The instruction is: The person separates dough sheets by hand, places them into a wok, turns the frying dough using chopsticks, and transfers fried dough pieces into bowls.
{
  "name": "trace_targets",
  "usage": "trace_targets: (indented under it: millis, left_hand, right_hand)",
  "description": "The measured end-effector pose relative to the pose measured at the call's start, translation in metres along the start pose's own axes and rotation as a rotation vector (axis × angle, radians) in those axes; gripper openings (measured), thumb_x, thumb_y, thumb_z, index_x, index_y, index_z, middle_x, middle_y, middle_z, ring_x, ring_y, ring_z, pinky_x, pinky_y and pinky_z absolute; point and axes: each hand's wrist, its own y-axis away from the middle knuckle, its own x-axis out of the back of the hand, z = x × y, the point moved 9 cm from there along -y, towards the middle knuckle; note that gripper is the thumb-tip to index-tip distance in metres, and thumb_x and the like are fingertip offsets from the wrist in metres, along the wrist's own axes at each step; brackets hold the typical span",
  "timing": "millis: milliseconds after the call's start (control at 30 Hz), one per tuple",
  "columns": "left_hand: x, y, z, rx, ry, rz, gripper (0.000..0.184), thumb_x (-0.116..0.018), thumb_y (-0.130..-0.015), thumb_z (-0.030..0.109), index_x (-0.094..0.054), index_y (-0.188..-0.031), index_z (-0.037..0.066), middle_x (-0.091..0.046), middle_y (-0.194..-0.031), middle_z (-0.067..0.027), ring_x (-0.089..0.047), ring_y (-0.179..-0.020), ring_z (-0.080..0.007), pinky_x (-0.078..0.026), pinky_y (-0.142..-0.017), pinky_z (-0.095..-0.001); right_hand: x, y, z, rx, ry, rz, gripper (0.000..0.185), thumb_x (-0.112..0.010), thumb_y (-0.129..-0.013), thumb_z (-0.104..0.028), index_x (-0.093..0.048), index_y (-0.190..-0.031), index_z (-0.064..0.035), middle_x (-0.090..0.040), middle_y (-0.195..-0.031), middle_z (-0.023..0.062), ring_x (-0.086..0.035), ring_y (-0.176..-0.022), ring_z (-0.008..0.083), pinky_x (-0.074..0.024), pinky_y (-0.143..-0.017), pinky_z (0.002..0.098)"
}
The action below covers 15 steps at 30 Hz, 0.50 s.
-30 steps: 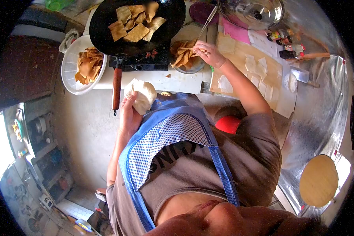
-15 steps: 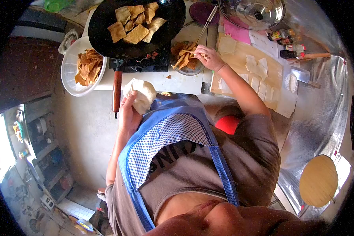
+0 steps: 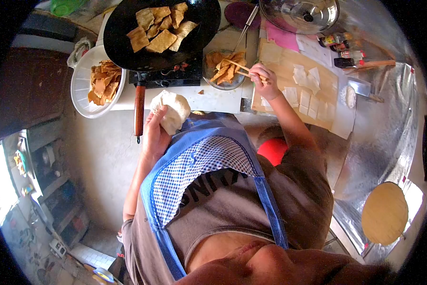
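Observation:
My right hand [image 3: 264, 80] is closed around a pair of chopsticks [image 3: 244, 71]. Their tips touch golden fried dough pieces [image 3: 225, 70] in a glass bowl [image 3: 229, 86] beside the stove. At the apron's front, my left hand [image 3: 155, 133] grips a crumpled white cloth [image 3: 174, 109], its fingers partly hidden behind it. In the black wok [image 3: 194, 52] lie several square fried pieces [image 3: 161, 41]. To its left, a white plastic basket [image 3: 83, 97] holds more browned pieces [image 3: 104, 83].
The wok's wooden handle [image 3: 140, 109] sticks out toward my body. At the right, a wooden board [image 3: 270, 66] carries thin pale dough sheets [image 3: 310, 105], with a cleaver [image 3: 360, 87] beyond. A skimmer [image 3: 246, 28], a glass lid [image 3: 289, 21] and bottles [image 3: 337, 40] stand behind.
My right hand has shifted right and slightly down, and more of the chopsticks now shows, with their tips still at the bowl. The left hand keeps its hold on the cloth.

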Motion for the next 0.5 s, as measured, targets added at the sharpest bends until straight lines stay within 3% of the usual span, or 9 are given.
trace_targets:
  millis: [333, 400, 500]
  left_hand:
    - [0.007, -0.003, -0.003, 0.071, 0.012, -0.021, 0.031, -0.055, -0.092, 0.016, -0.049, -0.12, 0.002, -0.059, -0.114, -0.0134, -0.06, -0.103, -0.025, -0.049, -0.091, -0.0413]
    - [0.011, -0.002, -0.003, 0.072, 0.017, -0.017, 0.03, -0.054, -0.092, 0.015, -0.05, -0.118, 0.002, -0.06, -0.113, -0.0131, -0.061, -0.101, -0.0248, -0.05, -0.09, -0.041]
    - [0.011, 0.003, 0.005, 0.046, 0.032, -0.078, 0.025, -0.052, -0.093, 0.015, -0.052, -0.114, 0.002, -0.063, -0.104, -0.0107, -0.064, -0.094, -0.0226, -0.052, -0.085, -0.0397]
  right_hand:
    - [0.101, -0.01, -0.102, 0.093, 0.141, 0.255, 0.017, -0.054, -0.09, -0.016, -0.056, -0.082, -0.0012, -0.059, -0.076, 0.0123, -0.059, -0.064, 0.0222, -0.0484, -0.055, 0.0299]
    - [0.11, -0.024, -0.132, 0.229, 0.26, 0.253, 0.03, -0.05, -0.094, -0.027, -0.057, -0.081, 0.0, -0.059, -0.077, 0.0135, -0.059, -0.061, 0.0182, -0.0473, -0.05, 0.0261]
    - [0.1, -0.058, -0.171, 0.287, 0.098, 0.298, 0.042, -0.045, -0.096, -0.036, -0.058, -0.081, 0.0002, -0.059, -0.078, 0.0133, -0.057, -0.055, 0.0148, -0.0452, -0.046, 0.0235]
